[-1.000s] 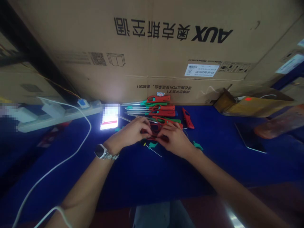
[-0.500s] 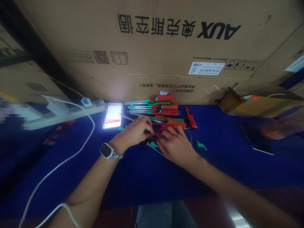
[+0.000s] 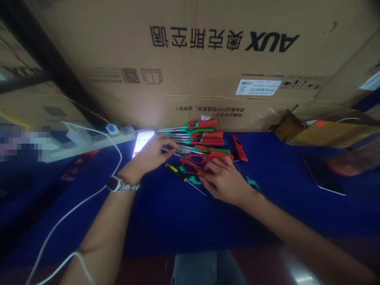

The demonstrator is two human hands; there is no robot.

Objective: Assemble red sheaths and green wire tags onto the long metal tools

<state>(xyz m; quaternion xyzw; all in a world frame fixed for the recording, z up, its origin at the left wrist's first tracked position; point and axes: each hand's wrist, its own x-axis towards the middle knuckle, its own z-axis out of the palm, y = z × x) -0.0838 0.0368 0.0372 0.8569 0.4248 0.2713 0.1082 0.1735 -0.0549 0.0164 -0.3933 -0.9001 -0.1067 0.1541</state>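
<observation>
My right hand is closed on the lower edge of a red lighter casing, whose frame and thin wires show to the left of the fingers. To its left, my left hand brings thumb and fingertips together around a slim metal lighter tube; the exact grip is partly hidden. Beyond both hands lie several red and green long-necked lighters, metal tubes pointing left. A black and yellow screwdriver rests below the casing, near a small green plastic part.
A lit phone lies partly under my left hand, by a white power strip. A red casing piece and a green part are to the right. Farther right are a dark tablet-like device and a brown package. A large carton stands behind.
My left hand has moved left and slightly up from the casing to the metal tube, uncovering the casing and the screwdriver handle. My right hand stays nearly in place at the casing.
</observation>
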